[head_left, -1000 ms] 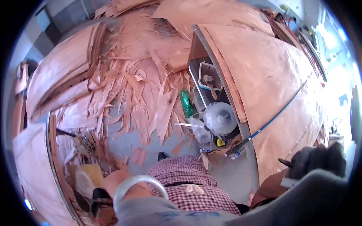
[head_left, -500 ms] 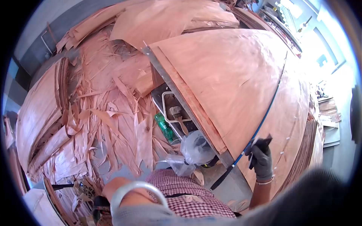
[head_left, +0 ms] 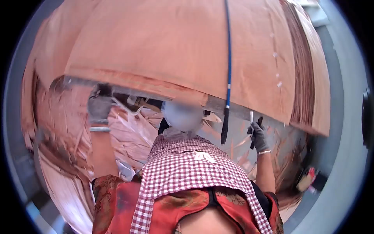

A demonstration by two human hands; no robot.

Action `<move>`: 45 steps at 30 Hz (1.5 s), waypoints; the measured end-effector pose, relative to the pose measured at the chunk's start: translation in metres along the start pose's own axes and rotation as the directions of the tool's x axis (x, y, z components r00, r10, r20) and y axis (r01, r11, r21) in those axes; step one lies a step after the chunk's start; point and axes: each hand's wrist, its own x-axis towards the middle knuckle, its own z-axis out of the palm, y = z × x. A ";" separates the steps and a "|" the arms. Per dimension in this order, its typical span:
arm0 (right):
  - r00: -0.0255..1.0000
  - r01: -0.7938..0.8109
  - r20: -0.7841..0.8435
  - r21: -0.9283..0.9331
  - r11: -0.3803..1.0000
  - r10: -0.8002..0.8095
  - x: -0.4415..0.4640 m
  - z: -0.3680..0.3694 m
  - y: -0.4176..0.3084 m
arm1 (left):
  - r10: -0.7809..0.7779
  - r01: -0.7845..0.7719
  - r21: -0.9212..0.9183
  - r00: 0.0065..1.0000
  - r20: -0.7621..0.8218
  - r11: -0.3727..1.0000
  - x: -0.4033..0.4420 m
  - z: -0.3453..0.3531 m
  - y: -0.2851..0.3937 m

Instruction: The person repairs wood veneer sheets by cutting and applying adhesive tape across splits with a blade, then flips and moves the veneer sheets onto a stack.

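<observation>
The workbench (head_left: 239,110) bore broad wood veneer sheets (head_left: 156,46); across them lay a blue rod (head_left: 229,52), its black handle (head_left: 225,126) overhanging

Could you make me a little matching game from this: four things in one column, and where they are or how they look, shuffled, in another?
1. Rod
2. Apron
3. Left hand
4. Right hand

A. Gloved, closed round a dark tool
B. Red-and-white checks
C. Blue, lying across the wood sheet, dark handle past its edge
D. Gloved, near the left end of the sheet's front edge

Right pairs: 1-C, 2-B, 3-D, 4-A
</observation>
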 end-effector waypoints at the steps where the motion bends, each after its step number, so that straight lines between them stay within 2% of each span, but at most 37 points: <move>1: 0.999 0.001 -0.037 0.075 0.997 0.002 0.010 -0.002 0.013 | 0.148 -0.136 0.234 0.988 -0.034 0.963 0.016 -0.018 0.021; 2: 0.997 0.002 -0.071 0.149 0.989 0.009 0.012 -0.001 0.020 | 0.300 -0.255 0.459 0.954 -0.025 0.851 0.030 -0.026 0.046; 3: 0.996 0.007 -0.093 0.216 0.976 0.013 0.008 0.002 0.022 | 0.373 -0.292 0.576 0.928 -0.024 0.763 0.043 -0.041 0.070; 5: 0.986 -0.008 -0.161 0.190 0.982 0.039 0.018 0.014 0.028 | 0.532 -0.356 0.782 0.846 0.036 0.512 0.073 -0.065 0.110; 6: 0.981 -0.023 -0.184 0.179 0.984 0.057 0.027 0.021 0.034 | 0.535 -0.323 0.694 0.838 -0.106 0.643 0.082 -0.055 0.122; 7: 0.967 0.041 -0.255 0.261 0.964 0.028 0.041 0.032 0.045 | 0.514 -0.299 0.581 0.822 -0.247 0.757 0.090 -0.039 0.130; 8: 0.958 0.012 -0.280 0.241 0.971 0.057 0.048 0.033 0.053 | 0.461 -0.279 0.443 0.800 -0.383 0.852 0.097 -0.025 0.134; 10: 0.937 -0.045 -0.332 0.192 0.980 0.109 0.043 0.045 0.046 | 0.494 -0.158 0.758 0.836 -0.238 0.633 0.115 -0.039 0.140; 11: 0.918 -0.083 -0.378 0.115 0.990 0.121 0.032 0.050 0.037 | 0.347 -0.060 0.613 0.866 -0.361 0.788 0.126 -0.039 0.147; 12: 0.884 -0.082 -0.449 0.120 0.989 0.128 0.005 0.076 0.006 | 0.190 0.028 0.441 0.877 -0.442 0.897 0.132 -0.028 0.156; 13: 0.928 0.035 -0.371 0.151 0.988 0.024 0.022 0.059 0.032 | 0.290 -0.010 0.512 0.834 -0.471 0.859 0.133 -0.019 0.160; 14: 0.919 0.133 -0.378 0.039 0.990 -0.109 0.032 0.046 0.049 | 0.395 -0.057 0.576 0.783 -0.481 0.815 0.134 -0.017 0.151; 16: 0.892 0.204 -0.408 -0.014 0.979 -0.192 0.028 0.036 0.061 | 0.568 -0.137 0.662 0.656 -0.497 0.737 0.143 -0.007 0.131; 18: 0.798 0.216 -0.557 -0.091 0.972 -0.229 0.032 0.017 0.089 | 0.459 -0.007 0.604 0.657 -0.598 0.797 0.131 0.015 0.130; 19: 0.837 0.294 -0.470 -0.044 0.955 -0.279 0.026 0.027 0.079 | 0.518 -0.062 0.616 0.610 -0.600 0.785 0.133 0.021 0.126; 21: 0.879 0.411 -0.297 0.080 0.908 -0.372 0.005 0.066 0.077 | 0.612 -0.175 0.701 0.656 -0.441 0.692 0.138 0.037 0.117; 22: 0.908 0.367 -0.191 -0.068 0.928 -0.373 0.003 0.081 0.068 | 0.650 -0.227 0.733 0.668 -0.362 0.641 0.138 0.048 0.115; 23: 0.904 0.352 -0.185 -0.193 0.916 -0.386 -0.004 0.100 0.054 | 0.730 -0.315 0.804 0.653 -0.202 0.505 0.139 0.058 0.106; 24: 0.900 0.334 -0.173 -0.316 0.888 -0.400 -0.011 0.114 0.040 | 0.733 -0.297 0.832 0.656 -0.179 0.469 0.139 0.069 0.101; 26: 0.849 0.425 -0.131 -0.405 0.809 -0.512 -0.005 0.123 0.033 | 0.740 -0.269 0.878 0.660 -0.131 0.395 0.145 0.098 0.093; 27: 0.818 0.467 -0.110 -0.447 0.763 -0.564 -0.004 0.126 0.032 | 0.758 -0.369 0.866 0.652 -0.017 0.337 0.144 0.116 0.081; 30: 0.891 0.370 -0.095 -0.412 0.832 -0.443 -0.014 0.126 0.017 | 0.667 -0.434 0.892 0.702 0.249 0.124 0.132 0.161 0.064; 31: 0.926 0.353 -0.062 -0.214 0.911 -0.374 -0.016 0.122 0.017 | 0.630 -0.334 0.862 0.588 0.507 -0.381 0.120 0.187 0.052; 32: 0.937 0.350 -0.008 -0.003 0.937 -0.350 -0.010 0.120 0.014 | 0.506 -0.422 0.699 0.488 0.712 -0.577 0.119 0.198 0.041; 33: 0.976 0.217 -0.036 0.047 0.975 -0.215 -0.014 0.125 0.002 | 0.343 -0.464 0.487 0.363 0.866 -0.740 0.120 0.205 0.030; 34: 0.982 0.188 -0.027 0.098 0.977 -0.186 -0.021 0.127 -0.006 | 0.371 -0.538 0.528 0.380 0.848 -0.657 0.126 0.203 0.011; 35: 0.986 0.169 -0.024 0.086 0.982 -0.167 -0.025 0.128 -0.012 | 0.074 -0.598 0.315 0.392 0.917 -0.737 0.100 0.237 -0.003; 36: 0.989 0.148 -0.021 0.071 0.986 -0.146 -0.026 0.131 -0.019 | -0.056 -0.640 0.293 0.466 0.883 -0.710 0.108 0.226 -0.015; 37: 0.985 0.172 -0.007 0.104 0.980 -0.173 -0.016 0.127 -0.014 | -0.193 -0.619 0.200 0.508 0.840 -0.759 0.105 0.222 -0.031; 39: 0.978 0.200 0.026 0.159 0.967 -0.207 0.013 0.114 0.006 | -0.366 -0.534 -0.032 0.534 0.763 -0.845 0.114 0.190 -0.060; 41: 0.967 0.252 -0.071 0.108 0.962 -0.246 0.013 0.102 0.007 | -0.497 -0.520 -0.108 0.704 0.507 -0.847 0.107 0.174 -0.077; 43: 0.943 0.290 -0.173 0.019 0.957 -0.283 0.003 0.097 -0.003 | -0.518 -0.509 -0.139 0.754 0.405 -0.850 0.109 0.146 -0.083; 44: 0.920 0.329 -0.187 -0.113 0.938 -0.345 -0.006 0.097 -0.006 | -0.529 -0.510 -0.151 0.775 0.346 -0.847 0.112 0.132 -0.086; 45: 0.893 0.354 -0.199 -0.239 0.904 -0.403 -0.016 0.099 -0.006 | -0.562 -0.564 -0.111 0.745 0.360 -0.818 0.115 0.119 -0.083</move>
